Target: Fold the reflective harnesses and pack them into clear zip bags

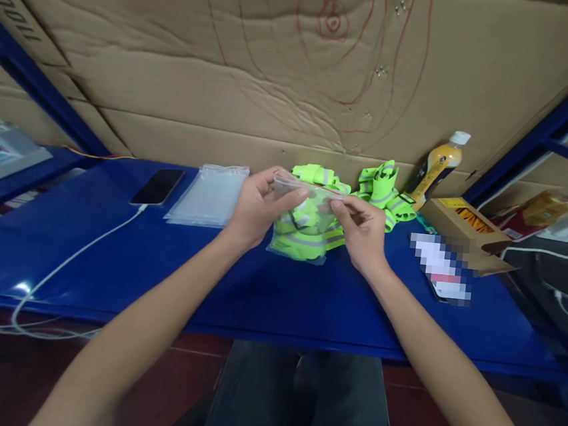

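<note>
Between my hands is a clear zip bag [297,246] with a red line along its top edge. Folded neon-yellow reflective straps show through its plastic. My left hand [260,205] pinches the bag's upper left corner, thumb lying across the front. At the upper right corner, my right hand [361,228] grips the edge between thumb and fingers. Behind the bag lie more neon-yellow reflective straps [384,186] with grey stripes, in loose bundles. A stack of flat clear bags [206,195] rests just left of my left hand.
A black phone [158,187] on a white cable lies left on the blue table [123,264]. To the right are a second phone [440,268], blurred out, an open cardboard box [458,223] with orange packets, and a tilted drink bottle [438,167]. A cardboard wall [153,60] stands behind.
</note>
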A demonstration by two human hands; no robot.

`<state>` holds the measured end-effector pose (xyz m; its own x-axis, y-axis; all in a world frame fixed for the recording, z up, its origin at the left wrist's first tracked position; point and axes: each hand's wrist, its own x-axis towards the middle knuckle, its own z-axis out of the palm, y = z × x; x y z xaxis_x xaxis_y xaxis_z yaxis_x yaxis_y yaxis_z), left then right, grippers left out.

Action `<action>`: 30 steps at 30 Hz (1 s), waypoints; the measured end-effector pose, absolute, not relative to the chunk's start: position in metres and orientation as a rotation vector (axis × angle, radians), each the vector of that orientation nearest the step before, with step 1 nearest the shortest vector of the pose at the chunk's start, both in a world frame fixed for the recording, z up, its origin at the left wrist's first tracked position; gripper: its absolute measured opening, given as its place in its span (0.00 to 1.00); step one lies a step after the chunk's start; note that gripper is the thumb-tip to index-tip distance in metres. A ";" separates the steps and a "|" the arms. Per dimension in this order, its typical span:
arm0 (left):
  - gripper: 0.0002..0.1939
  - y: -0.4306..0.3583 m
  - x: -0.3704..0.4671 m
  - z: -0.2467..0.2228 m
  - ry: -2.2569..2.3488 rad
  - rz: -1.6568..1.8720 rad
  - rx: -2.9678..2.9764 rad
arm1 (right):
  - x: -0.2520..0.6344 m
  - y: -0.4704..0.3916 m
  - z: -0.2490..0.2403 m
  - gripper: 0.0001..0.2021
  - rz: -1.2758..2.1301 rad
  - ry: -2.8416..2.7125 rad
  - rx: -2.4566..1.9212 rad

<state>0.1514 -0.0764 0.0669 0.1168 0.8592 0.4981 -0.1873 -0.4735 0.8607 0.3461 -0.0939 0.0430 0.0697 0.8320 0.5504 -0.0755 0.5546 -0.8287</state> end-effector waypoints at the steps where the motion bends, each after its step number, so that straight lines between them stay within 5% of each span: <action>1: 0.21 -0.076 0.153 0.064 0.686 1.507 1.446 | 0.346 -0.093 0.043 0.18 0.799 -1.315 -0.718; 9: 0.27 -0.078 0.163 0.056 0.754 1.610 1.422 | 0.344 -0.093 0.044 0.21 0.797 -1.238 -0.745; 21: 0.19 -0.064 0.151 0.057 0.802 1.754 1.452 | 0.357 -0.080 0.040 0.24 0.879 -1.209 -0.816; 30: 0.24 -0.062 0.146 0.057 0.773 1.446 1.347 | 0.362 -0.080 0.043 0.23 0.953 -1.119 -0.809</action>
